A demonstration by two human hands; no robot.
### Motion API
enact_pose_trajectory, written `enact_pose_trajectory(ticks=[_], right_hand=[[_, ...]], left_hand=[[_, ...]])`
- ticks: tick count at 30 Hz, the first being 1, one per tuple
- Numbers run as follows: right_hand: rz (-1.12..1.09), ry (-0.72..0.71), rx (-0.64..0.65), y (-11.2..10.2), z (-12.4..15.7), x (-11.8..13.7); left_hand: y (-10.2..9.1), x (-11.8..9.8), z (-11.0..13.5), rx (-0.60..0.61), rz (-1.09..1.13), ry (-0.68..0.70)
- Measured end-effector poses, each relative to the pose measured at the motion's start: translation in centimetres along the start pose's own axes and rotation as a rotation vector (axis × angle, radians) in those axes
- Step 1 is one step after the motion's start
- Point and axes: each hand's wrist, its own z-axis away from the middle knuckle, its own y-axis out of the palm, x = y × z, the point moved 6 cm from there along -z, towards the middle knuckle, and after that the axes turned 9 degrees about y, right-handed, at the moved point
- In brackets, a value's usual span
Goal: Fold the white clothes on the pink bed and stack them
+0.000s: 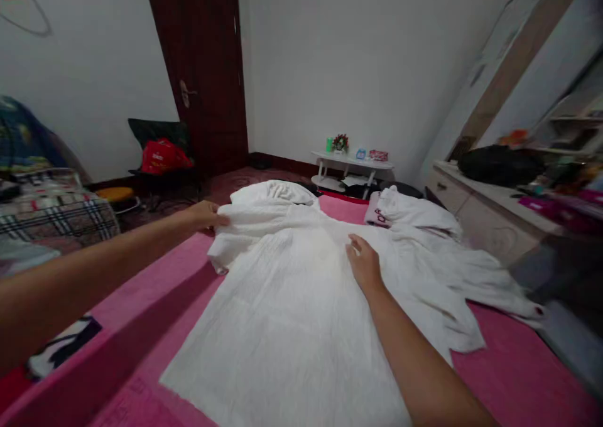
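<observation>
A white textured garment lies spread across a pink bed. My left hand is closed on the garment's folded left shoulder or sleeve near the far left edge. My right hand rests flat on the middle of the garment near its upper part, fingers stretched forward. The garment's right sleeve trails toward the right side of the bed. A bunched white hood or collar sits at the far end.
Another white bundle with a pink printed cloth lies at the bed's far right. A dresser stands to the right, a small white table by the far wall, a dark door and a chair with a red bag at left.
</observation>
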Motion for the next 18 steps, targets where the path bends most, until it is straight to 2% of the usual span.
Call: enact_pose_trajectory(ticks=[3,5,7,8,9,11,13,14,16,17,18], right_hand=[[-0.102,0.043,-0.234,-2.7,0.0,0.5],[-0.2,0.057,-0.326,-4.0,-0.1,0.9],[-0.313,0.049,-0.373,-5.2,-0.4,1.5],[-0.364,0.039,-0.401,-5.9,-0.6,2.0],[-0.412,0.027,-0.43,-6.6,-0.7,2.4],[-0.491,0.011,-0.485,-8.2,-1.0,3.5],[-0.542,0.009,-0.527,-9.7,-1.2,4.5],[-0.554,0.004,-0.539,-10.2,-1.2,5.1],[-0.541,-0.017,-0.544,-10.9,-1.2,6.1],[-0.52,-0.021,-0.521,-10.8,-1.2,6.6],[-0.485,-0.012,-0.47,-10.4,-1.2,7.0]], left_hand=[[-0.9,-4.8,-1.9,-0.047,-0.197,0.092],[-0.2,-9.4,-2.3,-0.113,-0.376,0.238],[2.3,-15.2,-1.1,-0.223,-0.5,0.536],[4.1,-17.9,0.2,-0.263,-0.487,0.679],[6.1,-20.1,1.8,-0.254,-0.42,0.822],[10.9,-23.3,5.9,-0.055,-0.282,1.129],[15.0,-23.9,10.4,0.197,-0.293,1.365],[16.4,-23.1,12.0,0.303,-0.339,1.41],[17.7,-20.0,13.6,0.446,-0.503,1.352],[17.7,-17.8,13.5,0.467,-0.608,1.257],[17.1,-15.6,13.0,0.439,-0.711,1.145]])
